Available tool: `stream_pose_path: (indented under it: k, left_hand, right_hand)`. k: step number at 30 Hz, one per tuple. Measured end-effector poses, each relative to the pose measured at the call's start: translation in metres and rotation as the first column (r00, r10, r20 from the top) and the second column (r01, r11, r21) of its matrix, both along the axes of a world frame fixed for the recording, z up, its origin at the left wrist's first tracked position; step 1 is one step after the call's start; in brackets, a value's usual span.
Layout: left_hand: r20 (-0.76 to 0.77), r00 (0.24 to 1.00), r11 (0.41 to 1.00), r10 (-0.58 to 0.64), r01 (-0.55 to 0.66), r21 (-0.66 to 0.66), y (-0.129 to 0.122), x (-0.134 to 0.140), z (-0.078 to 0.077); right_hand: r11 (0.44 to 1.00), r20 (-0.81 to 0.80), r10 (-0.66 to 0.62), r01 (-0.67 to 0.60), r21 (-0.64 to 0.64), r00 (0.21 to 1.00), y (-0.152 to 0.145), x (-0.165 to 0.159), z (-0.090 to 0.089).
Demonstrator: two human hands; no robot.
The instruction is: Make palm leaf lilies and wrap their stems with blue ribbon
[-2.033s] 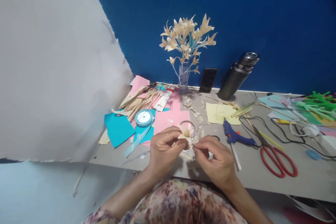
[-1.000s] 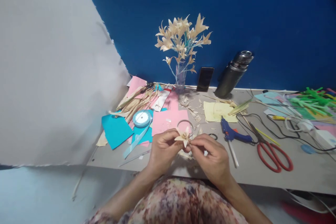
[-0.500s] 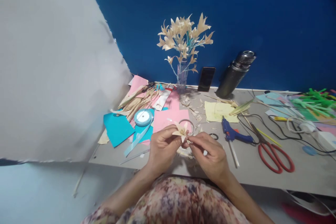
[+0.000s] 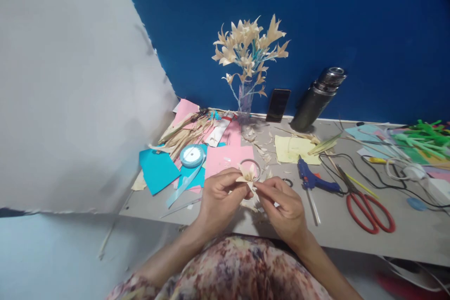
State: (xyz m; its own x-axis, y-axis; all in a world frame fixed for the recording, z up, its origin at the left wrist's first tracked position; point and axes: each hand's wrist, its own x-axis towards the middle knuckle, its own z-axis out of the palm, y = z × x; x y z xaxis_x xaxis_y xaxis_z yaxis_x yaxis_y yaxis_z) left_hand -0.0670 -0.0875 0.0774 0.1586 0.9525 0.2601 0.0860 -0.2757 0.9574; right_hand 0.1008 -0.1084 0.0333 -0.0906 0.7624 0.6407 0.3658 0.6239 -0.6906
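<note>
A small cream flower (image 4: pixel 249 176) with pointed petals is held over the front of the table, between my two hands. My left hand (image 4: pixel 221 197) pinches it from the left side, fingers closed. From the right, my right hand (image 4: pixel 283 201) grips its lower petals between thumb and fingertips. The base of the flower is partly hidden behind the fingers. Just beyond the flower lies a ring-shaped roll (image 4: pixel 253 165) on pink paper (image 4: pixel 225 159). Cream scraps lie on the table under my hands.
To the right lie a blue glue gun (image 4: pixel 311 178) with its cord and red-handled scissors (image 4: pixel 369 208). Blue ribbon (image 4: pixel 191 155) and dried husks (image 4: pixel 186 138) are at left. Behind stand a vase (image 4: pixel 245 103) of cream flowers, a phone (image 4: pixel 278 105) and a dark flask (image 4: pixel 316 103).
The flower has turned between my fingers and tilted, its petals now facing more upward and slightly to the right. Both hands keep nearly the same place.
</note>
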Motion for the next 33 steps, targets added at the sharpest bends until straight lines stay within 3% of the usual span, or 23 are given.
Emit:
stream_pose_path:
  k: [15, 24, 33]
  left_hand:
    - [-0.028, 1.000, 1.000, -0.012, 0.012, 0.018, -0.001, 0.001, -0.002]
    - [-0.057, 0.998, 1.000, -0.009, 0.011, 0.027, 0.002, 0.004, -0.008]
    - [-0.035, 0.998, 0.997, -0.061, 0.062, 0.053, 0.002, 0.004, -0.006]
  right_hand:
    - [0.999, -0.045, -0.047, 0.047, 0.016, 0.998, -0.002, -0.005, 0.003]
    - [0.975, -0.094, -0.117, 0.097, -0.199, 0.989, 0.001, -0.005, 0.004]
    - [0.955, -0.197, -0.085, 0.023, -0.297, 0.977, 0.005, -0.006, 0.000]
